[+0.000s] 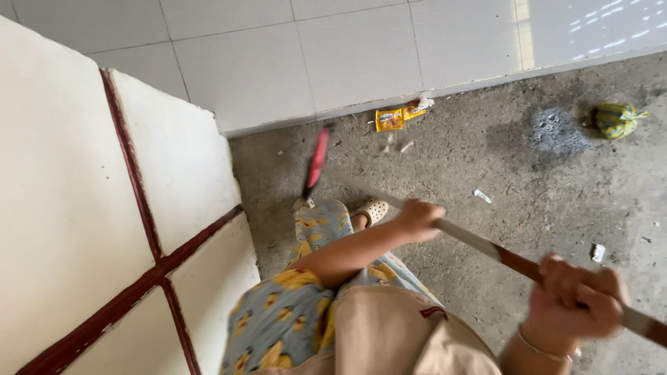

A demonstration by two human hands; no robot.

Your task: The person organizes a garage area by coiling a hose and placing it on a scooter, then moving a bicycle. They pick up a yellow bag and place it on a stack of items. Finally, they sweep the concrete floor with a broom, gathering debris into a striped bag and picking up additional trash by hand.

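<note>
Head | both hands (417, 219) grip pole (479, 243) | red tip (317, 163) blurred

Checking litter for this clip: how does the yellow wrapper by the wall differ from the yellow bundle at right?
The yellow wrapper lies flat and rectangular against the wall base; the yellow bundle is rounded, striped green, and sits on open floor beside a grey ash patch. Both rest on the concrete, untouched.

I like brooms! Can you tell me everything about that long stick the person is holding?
The long pale stick with a brown stretch looks wooden. It slants across the grey concrete floor, its far end at a blurred red head near the white tiled wall. The left hand and right hand both grip it.
</note>
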